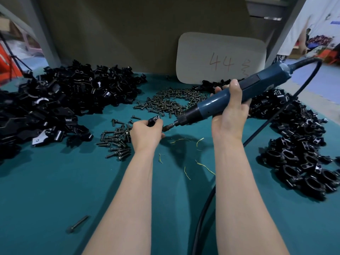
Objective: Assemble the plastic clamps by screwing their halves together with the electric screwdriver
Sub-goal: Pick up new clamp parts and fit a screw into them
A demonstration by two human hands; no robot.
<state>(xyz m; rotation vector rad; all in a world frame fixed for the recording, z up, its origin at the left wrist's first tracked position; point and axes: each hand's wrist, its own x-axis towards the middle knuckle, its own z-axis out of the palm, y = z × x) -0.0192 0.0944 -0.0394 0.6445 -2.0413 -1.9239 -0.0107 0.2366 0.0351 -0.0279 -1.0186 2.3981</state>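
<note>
The small black clamp [154,120] is in the left hand [145,133], over the middle of the green tabletop [55,199]. The tip of the electric screwdriver [220,103] points at it from the right, just beside the fingers. Both bare arms reach out from the near edge, the left hand low by a little heap of screws [117,142] and the right hand [230,116] higher up. The left grip is pinched tight on the clamp, and the right grip is wrapped tight round the slanting electric screwdriver.
</note>
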